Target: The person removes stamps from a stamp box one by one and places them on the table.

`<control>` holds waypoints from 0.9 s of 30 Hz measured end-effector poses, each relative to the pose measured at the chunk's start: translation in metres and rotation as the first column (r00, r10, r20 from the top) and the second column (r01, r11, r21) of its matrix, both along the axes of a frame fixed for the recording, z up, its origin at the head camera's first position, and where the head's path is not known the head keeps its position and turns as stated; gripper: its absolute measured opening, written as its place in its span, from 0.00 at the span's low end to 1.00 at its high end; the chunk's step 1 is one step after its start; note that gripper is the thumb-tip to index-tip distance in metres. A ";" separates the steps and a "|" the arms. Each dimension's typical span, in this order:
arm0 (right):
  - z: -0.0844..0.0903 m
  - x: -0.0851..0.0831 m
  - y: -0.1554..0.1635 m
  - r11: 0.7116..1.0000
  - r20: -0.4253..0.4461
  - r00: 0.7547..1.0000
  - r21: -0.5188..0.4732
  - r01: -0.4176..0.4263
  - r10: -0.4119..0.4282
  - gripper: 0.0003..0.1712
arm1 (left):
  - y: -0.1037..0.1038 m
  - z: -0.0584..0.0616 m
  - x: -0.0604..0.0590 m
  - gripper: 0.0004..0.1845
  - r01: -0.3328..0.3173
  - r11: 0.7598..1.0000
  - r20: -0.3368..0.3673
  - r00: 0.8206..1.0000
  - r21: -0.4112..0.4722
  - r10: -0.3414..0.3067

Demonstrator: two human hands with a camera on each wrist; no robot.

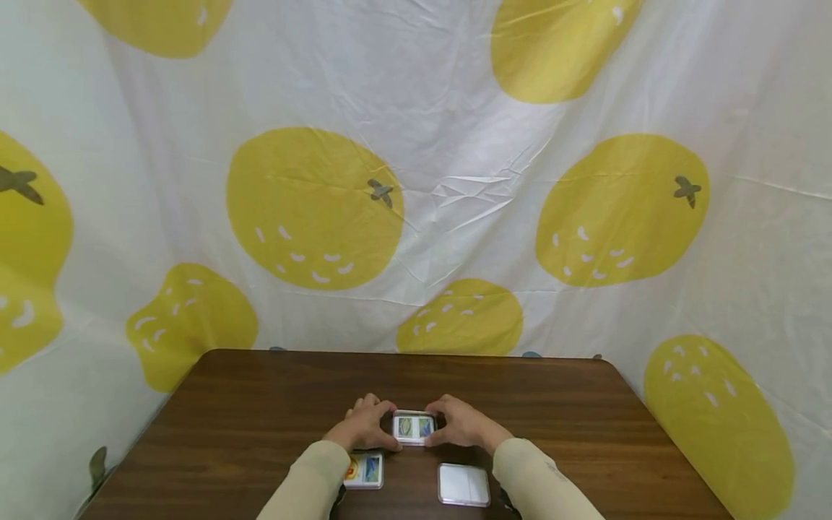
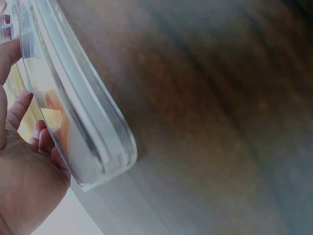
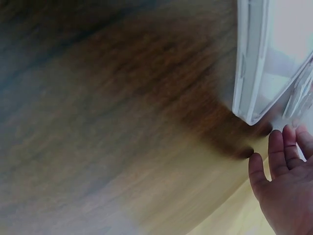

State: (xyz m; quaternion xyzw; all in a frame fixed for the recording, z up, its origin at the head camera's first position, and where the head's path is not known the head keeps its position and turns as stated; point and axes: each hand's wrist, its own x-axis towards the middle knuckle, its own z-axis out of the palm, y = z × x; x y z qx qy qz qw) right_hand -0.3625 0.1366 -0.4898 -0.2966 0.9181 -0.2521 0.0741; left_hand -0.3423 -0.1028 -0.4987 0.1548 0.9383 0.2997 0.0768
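Observation:
In the head view, a small clear plastic case [image 1: 414, 427] with picture cards in it lies between my two hands. My left hand [image 1: 365, 425] holds its left side between thumb and fingers. The right hand [image 1: 464, 425] grips the right side in the same way. In the right wrist view, fingers of the right hand [image 3: 288, 191] reach a clear edge [image 3: 299, 95] of that case, cut off by the frame. The left wrist view has the left hand [image 2: 29, 181] partly behind another clear case [image 2: 93, 112] close to the camera.
Near the left forearm lies a second clear case [image 1: 370, 471] with a colourful picture. By the right forearm is a clear case [image 1: 464, 484] with a white face. All are on a dark wooden table [image 1: 273, 390], before a white cloth [image 1: 448, 87] printed with yellow fruit.

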 end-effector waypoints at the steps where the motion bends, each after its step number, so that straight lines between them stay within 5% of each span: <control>1: 0.000 -0.001 0.000 1.000 0.005 1.000 -0.009 0.008 -0.008 0.28 | 0.000 0.000 0.000 0.32 -0.001 1.000 -0.001 1.000 0.000 0.001; 27: -0.003 -0.002 0.026 0.993 0.025 0.995 -0.069 0.095 -0.093 0.34 | 0.000 0.000 0.002 0.28 0.014 1.000 -0.023 1.000 0.004 -0.013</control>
